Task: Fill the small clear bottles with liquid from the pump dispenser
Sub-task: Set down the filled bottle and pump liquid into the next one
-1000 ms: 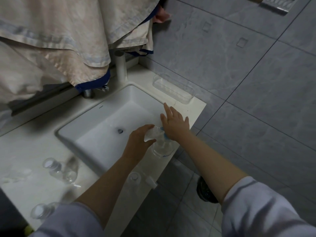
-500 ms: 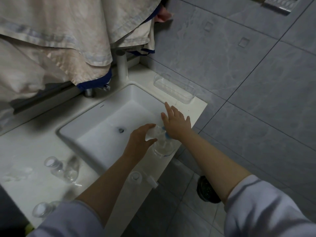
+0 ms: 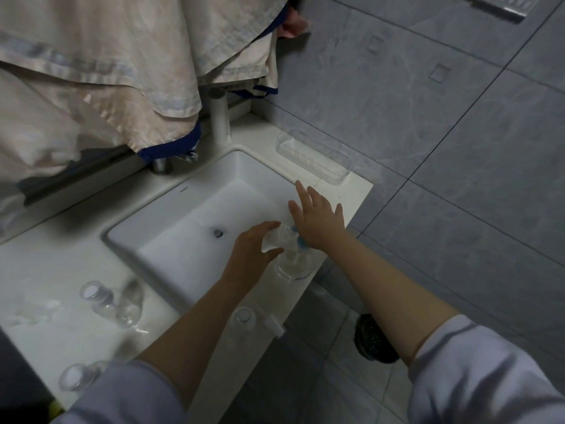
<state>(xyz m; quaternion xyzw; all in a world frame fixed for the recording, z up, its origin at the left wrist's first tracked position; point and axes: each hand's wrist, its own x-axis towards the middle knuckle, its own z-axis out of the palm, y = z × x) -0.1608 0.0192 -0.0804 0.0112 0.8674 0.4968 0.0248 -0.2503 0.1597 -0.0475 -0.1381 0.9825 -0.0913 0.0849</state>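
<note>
Nearest, small clear plastic bottles [image 3: 111, 302] lie tipped on the white counter [image 3: 46, 270] at left; another [image 3: 243, 319] stands upright on the near rim. Beyond it, the clear round pump dispenser [image 3: 295, 263] stands on the counter edge right of the white basin [image 3: 189, 228]. The left hand [image 3: 252, 255] curls round a small clear bottle [image 3: 275, 240] held at the nozzle. The right hand [image 3: 318, 223], fingers straight, presses the pump head. The bottle is probably light and slippery: grip the body.
</note>
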